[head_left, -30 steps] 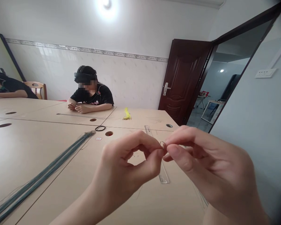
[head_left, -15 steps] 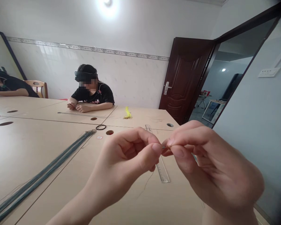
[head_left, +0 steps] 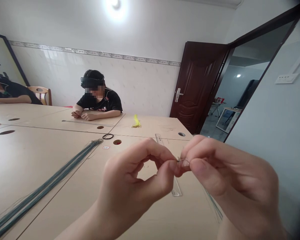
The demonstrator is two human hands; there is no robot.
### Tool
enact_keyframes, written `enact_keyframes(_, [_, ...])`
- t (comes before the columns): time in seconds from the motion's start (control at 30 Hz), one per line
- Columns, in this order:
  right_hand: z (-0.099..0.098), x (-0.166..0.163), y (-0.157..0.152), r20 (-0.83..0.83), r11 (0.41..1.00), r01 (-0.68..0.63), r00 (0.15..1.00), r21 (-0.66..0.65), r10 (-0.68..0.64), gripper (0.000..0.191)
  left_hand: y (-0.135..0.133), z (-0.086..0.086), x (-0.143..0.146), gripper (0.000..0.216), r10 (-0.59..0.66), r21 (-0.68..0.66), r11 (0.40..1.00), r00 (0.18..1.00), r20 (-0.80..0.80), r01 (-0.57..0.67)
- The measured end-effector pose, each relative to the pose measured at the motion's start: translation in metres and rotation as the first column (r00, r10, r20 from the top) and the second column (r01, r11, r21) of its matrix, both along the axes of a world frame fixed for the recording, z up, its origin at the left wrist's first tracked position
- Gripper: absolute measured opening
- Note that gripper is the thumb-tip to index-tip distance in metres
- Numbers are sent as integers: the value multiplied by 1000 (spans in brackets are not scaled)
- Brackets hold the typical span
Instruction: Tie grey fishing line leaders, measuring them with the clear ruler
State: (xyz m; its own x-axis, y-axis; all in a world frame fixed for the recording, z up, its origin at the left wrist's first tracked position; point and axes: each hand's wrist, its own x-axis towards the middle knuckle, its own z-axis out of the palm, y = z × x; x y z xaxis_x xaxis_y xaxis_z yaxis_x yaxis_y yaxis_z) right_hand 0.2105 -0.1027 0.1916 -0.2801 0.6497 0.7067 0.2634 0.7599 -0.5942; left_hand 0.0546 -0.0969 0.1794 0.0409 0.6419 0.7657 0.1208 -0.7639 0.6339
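At lower left a bundle of grey-green cords lies on the worktop, and right of it your curled left hand and right hand pinch a thin strand between their fingertips, above a clear ruler.

A strand is pinched between the left hand and the right hand, which are above a ruler on the table. A bundle of cords lies to their left, with a hair tie and a tassel farther ahead. Behind the table sits a person, with a door off to the right.
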Motion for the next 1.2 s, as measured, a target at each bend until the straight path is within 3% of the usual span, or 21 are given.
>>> enact_keyframes(0.1, [1,0,-3,-1,998,31,1000,56,-31,14,0,-2,-1,18,0,17,1000,1000,-4,0])
enact_keyframes(0.47, [-2,4,3,-10,1000,-27,1000,12,27,11,0,-1,0,16,-13,41,999,1000,-1,13])
enact_keyframes(0.6, [-4,3,2,-20,996,-52,998,68,54,8,0,0,1,17,-51,0,999,998,32,51])
enact_keyframes(0.83, [-7,2,8,-16,976,0,1000,219,4,6,-4,3,-1,13,-217,-171,957,970,113,234])
enact_keyframes(0.97, [-6,1,8,-5,961,-4,1000,276,6,7,-3,4,0,13,-227,-180,951,963,145,252])
enact_keyframes(1.03, [-4,1,6,-19,970,30,999,243,-26,6,-2,4,0,13,-206,-157,962,970,130,225])
enact_keyframes(1.2, [2,-1,-2,-15,999,28,999,-38,-28,23,-5,4,1,18,-133,-68,988,989,61,137])
